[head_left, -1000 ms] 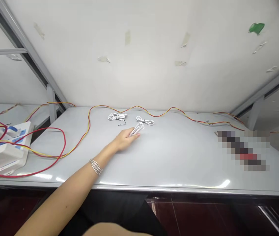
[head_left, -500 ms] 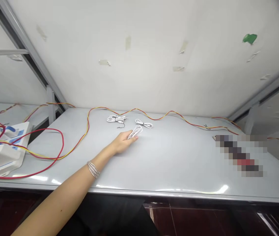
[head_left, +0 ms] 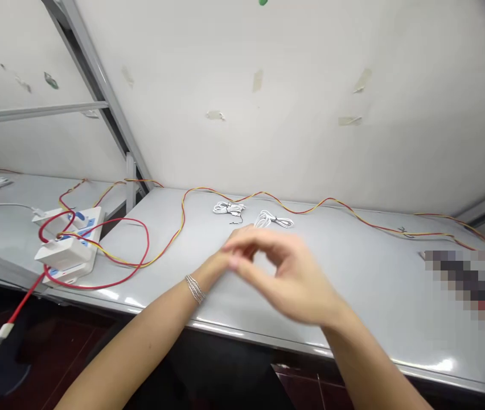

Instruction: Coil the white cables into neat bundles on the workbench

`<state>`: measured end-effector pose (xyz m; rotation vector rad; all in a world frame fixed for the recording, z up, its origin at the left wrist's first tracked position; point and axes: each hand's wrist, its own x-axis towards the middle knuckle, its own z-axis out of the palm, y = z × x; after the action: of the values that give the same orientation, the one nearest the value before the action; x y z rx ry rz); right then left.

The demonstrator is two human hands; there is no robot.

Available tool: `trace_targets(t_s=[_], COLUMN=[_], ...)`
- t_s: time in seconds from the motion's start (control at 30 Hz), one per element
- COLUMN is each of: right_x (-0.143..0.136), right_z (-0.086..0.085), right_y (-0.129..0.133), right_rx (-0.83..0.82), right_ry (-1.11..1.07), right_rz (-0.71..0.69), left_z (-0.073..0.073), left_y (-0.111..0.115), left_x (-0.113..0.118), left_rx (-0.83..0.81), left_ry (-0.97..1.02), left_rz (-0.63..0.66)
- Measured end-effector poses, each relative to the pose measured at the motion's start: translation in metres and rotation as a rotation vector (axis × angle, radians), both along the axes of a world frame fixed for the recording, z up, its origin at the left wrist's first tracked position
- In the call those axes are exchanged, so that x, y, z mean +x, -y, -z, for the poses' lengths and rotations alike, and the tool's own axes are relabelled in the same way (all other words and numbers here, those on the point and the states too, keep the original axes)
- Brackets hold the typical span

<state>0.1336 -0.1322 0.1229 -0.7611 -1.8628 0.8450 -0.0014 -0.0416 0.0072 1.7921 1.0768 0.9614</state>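
My left hand (head_left: 242, 242), with a silver bracelet at the wrist, is at the middle of the grey table, mostly hidden behind my right hand. A looped white cable (head_left: 262, 218) sticks out beyond its fingers. My right hand (head_left: 287, 270) is raised in front of it, fingers curved and thumb apart from them, with a gap between and nothing visible in it. Just behind the hands lie a tied white cable bundle (head_left: 283, 221) and, to the left, another bundle (head_left: 229, 208) with a black tie.
A white power strip (head_left: 91, 242) with plugs and red and yellow wires stands at the left. A twisted red-yellow wire (head_left: 298, 212) runs along the wall. A blurred-out item (head_left: 468, 285) lies at the right.
My right hand has come into view from the lower right, over my left hand. The view has turned left, so the power strip and table things show further right.
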Motion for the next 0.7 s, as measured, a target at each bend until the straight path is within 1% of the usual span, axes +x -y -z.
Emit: trace_targets(t_s=[0.03,0.07,0.1,0.13,0.17,0.23,0.3,0.33,0.4,0.53,0.63,0.7], right_x=[0.003,0.007,0.011,0.014,0.016,0.017,0.013,0.01,0.005,0.004,0.006,0.007], right_z=[0.007,0.016,0.028,0.04,0.054,0.078,0.095,0.1,0.104,0.103,0.105,0.108], right_y=[-0.019,-0.039,-0.059,-0.078,-0.093,-0.111,-0.114,-0.113,-0.109,-0.108,-0.111,-0.113], right_rx=[0.022,0.063,0.051,-0.026,-0.119,-0.231,-0.237,-0.213,-0.153,-0.089,-0.081,-0.107], right_ry=[0.006,0.019,0.036,0.082,0.119,0.128,0.024,-0.021,-0.06,-0.013,0.032,0.051], right_rz=[0.119,0.31,0.473,0.547,0.548,0.4,0.282,0.253,0.254,0.291,0.329,0.404], left_z=[0.0,0.001,0.001,0.001,0.002,0.003,0.003,0.004,0.004,0.005,0.005,0.004], left_y=[0.0,-0.001,-0.001,-0.002,-0.002,-0.003,-0.004,-0.004,-0.005,-0.005,-0.004,-0.003], left_x=[0.0,-0.001,-0.001,-0.001,-0.002,-0.002,-0.002,-0.001,-0.001,0.0,-0.001,-0.001], left_rx=[0.014,0.022,0.022,0.02,0.02,0.029,0.044,0.047,0.045,0.047,0.052,0.106], left_ry=[0.005,-0.001,-0.014,-0.024,-0.027,-0.011,0.0,-0.003,-0.02,-0.056,-0.055,-0.062], left_rz=[-0.011,-0.036,-0.06,-0.079,-0.085,-0.05,-0.006,0.003,0.003,-0.027,-0.114,-0.16])
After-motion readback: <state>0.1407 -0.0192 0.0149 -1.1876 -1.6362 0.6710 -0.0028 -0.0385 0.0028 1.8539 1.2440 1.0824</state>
